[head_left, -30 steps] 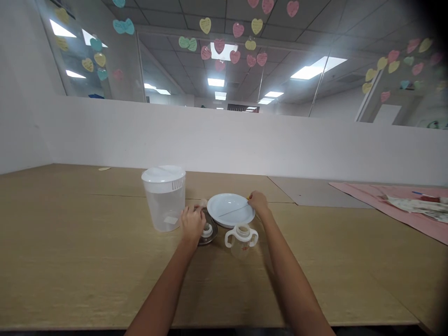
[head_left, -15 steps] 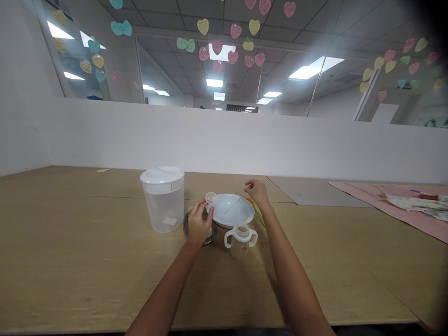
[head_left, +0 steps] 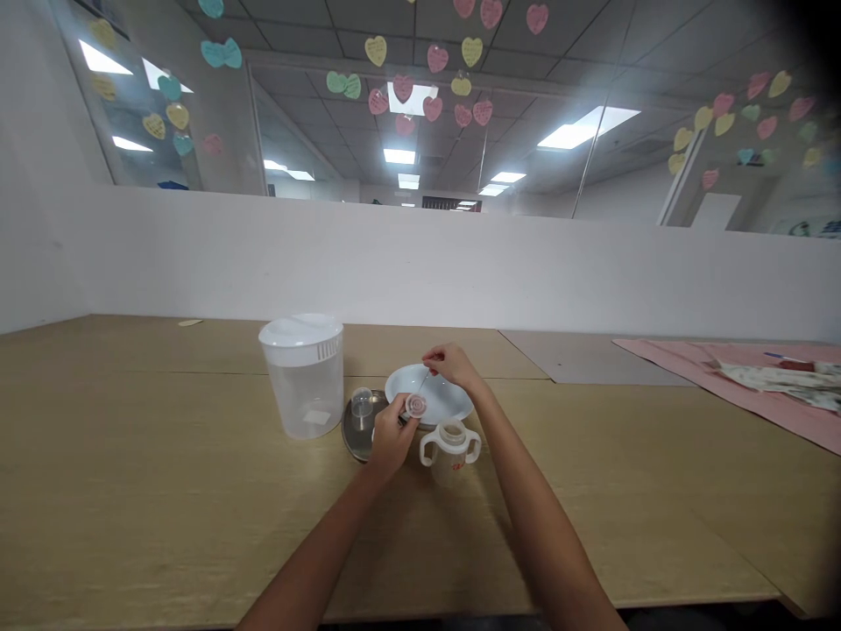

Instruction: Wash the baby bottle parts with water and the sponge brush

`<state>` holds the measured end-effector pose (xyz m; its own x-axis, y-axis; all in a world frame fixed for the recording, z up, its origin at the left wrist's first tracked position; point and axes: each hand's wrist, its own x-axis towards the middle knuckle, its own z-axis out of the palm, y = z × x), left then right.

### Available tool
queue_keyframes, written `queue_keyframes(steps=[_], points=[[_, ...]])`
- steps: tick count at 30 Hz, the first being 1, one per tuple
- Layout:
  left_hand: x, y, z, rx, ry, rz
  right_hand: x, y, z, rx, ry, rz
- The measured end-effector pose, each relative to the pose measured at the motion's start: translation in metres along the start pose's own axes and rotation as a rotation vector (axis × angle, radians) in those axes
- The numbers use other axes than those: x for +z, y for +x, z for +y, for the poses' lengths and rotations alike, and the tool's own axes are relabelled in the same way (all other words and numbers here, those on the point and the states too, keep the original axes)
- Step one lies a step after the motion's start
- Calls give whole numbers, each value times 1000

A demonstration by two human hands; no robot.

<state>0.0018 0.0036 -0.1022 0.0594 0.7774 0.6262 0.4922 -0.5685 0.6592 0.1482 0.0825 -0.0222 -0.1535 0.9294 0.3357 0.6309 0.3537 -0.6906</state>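
My left hand (head_left: 392, 436) is closed on a small round bottle top (head_left: 416, 405), whose pale, ringed face points toward me. My right hand (head_left: 449, 364) pinches a thin stick (head_left: 424, 382) that slants down toward the bottle top; whether its tip touches is too small to tell. Below and behind them lies a white bowl (head_left: 456, 401). A clear two-handled baby bottle (head_left: 450, 456) stands uncapped in front of the bowl. Left of my left hand, a clear dome-shaped cap (head_left: 361, 405) sits on a round metal tray (head_left: 355, 445).
A tall translucent bucket (head_left: 304, 377) with a white lid stands on the left of the wooden table (head_left: 164, 491). At the far right lies a pink cloth (head_left: 696, 368) with fabric and a pen on it. A white wall (head_left: 407, 272) runs along the back.
My left hand has moved right and turned the bottle top to face me. My right hand has shifted left and slightly down with the stick, bringing both hands close together.
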Motion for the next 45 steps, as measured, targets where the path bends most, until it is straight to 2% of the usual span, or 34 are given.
queue_keyframes(steps=[4, 8, 10, 13, 17, 20, 23, 27, 29, 38, 45], points=[[2, -2, -3, -18, 66, -8, 8, 4, 12, -12, 21, -13], [7, -6, -4, -3, 208, 59, 10, 6, 12, -34, 67, 37], [9, -7, -4, 10, 237, 102, 6, 4, 5, -68, 98, 138], [12, -8, -3, -5, 214, 140, -7, -6, -13, -152, 88, 364], [13, -8, -4, -60, 78, 126, -25, -28, -46, -250, 114, 642], [14, -9, -5, -79, -15, 91, -31, -44, -68, -332, 285, 728], [14, -10, -4, -99, -69, 62, -29, -53, -83, -387, 393, 653], [13, -10, -1, -164, -98, 39, -22, -54, -87, -431, 335, 406], [12, -10, 0, -182, -99, 33, -19, -53, -86, -442, 305, 346], [15, -11, -4, -189, -110, 34, -14, -55, -86, -560, 130, 402], [14, -10, -4, -146, -82, 33, -14, -54, -85, -594, 104, 458]])
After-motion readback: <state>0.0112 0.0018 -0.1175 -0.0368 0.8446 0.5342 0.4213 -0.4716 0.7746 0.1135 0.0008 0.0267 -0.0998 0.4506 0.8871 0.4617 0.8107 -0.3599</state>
